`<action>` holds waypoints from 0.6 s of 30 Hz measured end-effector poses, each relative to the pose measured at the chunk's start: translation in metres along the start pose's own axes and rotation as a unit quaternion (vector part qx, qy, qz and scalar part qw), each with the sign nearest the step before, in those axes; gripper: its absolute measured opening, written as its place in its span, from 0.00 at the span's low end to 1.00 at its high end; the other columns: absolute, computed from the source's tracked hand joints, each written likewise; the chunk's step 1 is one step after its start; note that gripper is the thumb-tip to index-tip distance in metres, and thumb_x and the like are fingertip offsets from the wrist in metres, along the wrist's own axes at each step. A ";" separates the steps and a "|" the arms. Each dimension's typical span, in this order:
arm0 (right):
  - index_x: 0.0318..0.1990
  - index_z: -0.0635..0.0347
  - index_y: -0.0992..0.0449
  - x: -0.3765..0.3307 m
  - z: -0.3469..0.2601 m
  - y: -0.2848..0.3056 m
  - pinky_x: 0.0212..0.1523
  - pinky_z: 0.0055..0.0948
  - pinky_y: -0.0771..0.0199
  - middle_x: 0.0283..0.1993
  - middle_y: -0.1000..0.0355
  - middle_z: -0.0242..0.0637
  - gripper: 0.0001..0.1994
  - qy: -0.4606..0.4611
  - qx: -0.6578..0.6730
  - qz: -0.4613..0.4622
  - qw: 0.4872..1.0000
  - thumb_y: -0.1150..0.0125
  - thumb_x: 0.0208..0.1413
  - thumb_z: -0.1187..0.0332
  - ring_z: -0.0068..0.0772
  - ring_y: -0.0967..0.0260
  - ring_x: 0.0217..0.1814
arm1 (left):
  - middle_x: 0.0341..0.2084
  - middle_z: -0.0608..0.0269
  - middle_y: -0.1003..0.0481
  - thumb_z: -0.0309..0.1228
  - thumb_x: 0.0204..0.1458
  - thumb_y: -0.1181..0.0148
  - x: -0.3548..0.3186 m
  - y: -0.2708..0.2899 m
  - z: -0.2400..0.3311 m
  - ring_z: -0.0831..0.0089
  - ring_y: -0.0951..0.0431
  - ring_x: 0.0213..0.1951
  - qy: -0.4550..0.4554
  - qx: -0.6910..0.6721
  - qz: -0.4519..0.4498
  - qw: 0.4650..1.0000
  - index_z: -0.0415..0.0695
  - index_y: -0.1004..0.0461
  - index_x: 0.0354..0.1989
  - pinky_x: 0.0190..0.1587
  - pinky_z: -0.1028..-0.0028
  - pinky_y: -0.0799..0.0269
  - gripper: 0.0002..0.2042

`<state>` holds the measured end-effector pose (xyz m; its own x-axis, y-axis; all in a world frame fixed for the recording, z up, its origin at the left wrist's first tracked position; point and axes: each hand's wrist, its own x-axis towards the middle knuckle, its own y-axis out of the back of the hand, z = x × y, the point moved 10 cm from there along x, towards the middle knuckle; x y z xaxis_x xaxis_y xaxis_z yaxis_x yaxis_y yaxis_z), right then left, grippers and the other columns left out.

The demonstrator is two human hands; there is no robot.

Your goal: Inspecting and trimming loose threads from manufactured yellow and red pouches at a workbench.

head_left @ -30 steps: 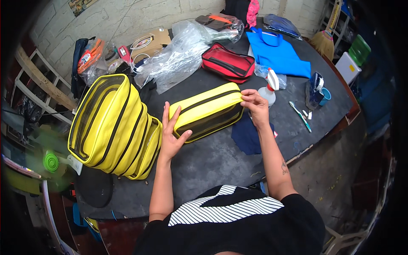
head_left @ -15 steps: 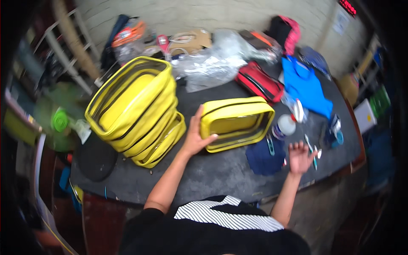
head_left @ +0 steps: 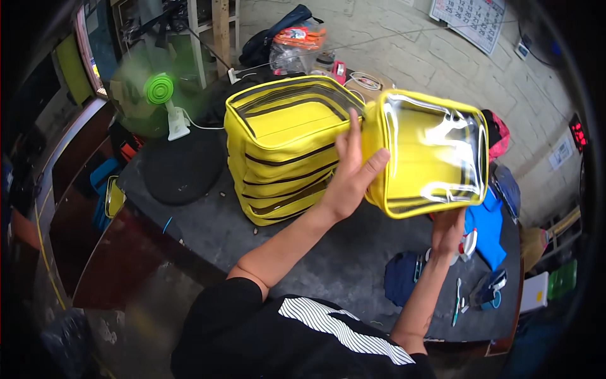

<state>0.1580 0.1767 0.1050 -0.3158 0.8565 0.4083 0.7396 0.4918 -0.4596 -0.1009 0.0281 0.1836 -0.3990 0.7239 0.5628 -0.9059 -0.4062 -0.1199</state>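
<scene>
A yellow zippered pouch with a clear plastic front is raised off the table, its front tilted toward me and shining with glare. My left hand grips its left side, thumb at the front edge and fingers stretched up along the side. Under the lower right edge, my right hand holds it from below; its fingers are hidden behind the pouch. Just left of it stands a stack of similar yellow pouches, the top one showing its clear face.
A dark table carries a dark blue cloth, a toothbrush, a blue cup and a blue bag. A green fan stands left, beside a round black pad. Orange packages lie against the wall.
The single pouch has risen from the table and tipped up. My right hand, open and apart before, has come up under it. The view has swung, shifting the stack rightward in the picture.
</scene>
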 end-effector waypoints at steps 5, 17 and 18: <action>0.62 0.57 0.37 0.064 0.007 -0.089 0.58 0.39 0.37 0.62 0.35 0.36 0.23 -0.026 -0.042 -0.082 0.995 0.60 0.66 0.53 0.37 0.37 0.61 | 0.56 0.45 0.49 0.43 0.57 0.47 0.006 0.064 0.066 0.58 0.41 0.58 -0.102 0.007 0.093 0.990 0.35 0.65 0.69 0.63 0.67 0.46 0.41; 0.62 0.58 0.37 0.104 0.076 -0.186 0.57 0.37 0.41 0.59 0.35 0.38 0.37 -0.065 -0.285 -0.113 0.950 0.56 0.57 0.37 0.36 0.36 0.58 | 0.56 0.45 0.37 0.47 0.60 0.52 -0.007 0.218 0.061 0.57 0.40 0.60 0.004 0.277 0.298 0.914 0.33 0.39 0.62 0.63 0.67 0.49 0.30; 0.65 0.56 0.40 0.105 0.075 -0.185 0.59 0.40 0.44 0.62 0.37 0.39 0.38 -0.058 -0.236 -0.090 0.966 0.58 0.57 0.35 0.37 0.39 0.60 | 0.55 0.45 0.36 0.46 0.61 0.53 -0.008 0.220 0.058 0.58 0.39 0.59 0.002 0.286 0.305 0.908 0.33 0.38 0.61 0.62 0.68 0.48 0.29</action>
<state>-0.0562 0.1875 0.1738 -0.5083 0.7897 0.3435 0.8469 0.5308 0.0330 -0.2886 -0.0992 0.2005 -0.8037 0.2688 0.5308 -0.2943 -0.9550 0.0380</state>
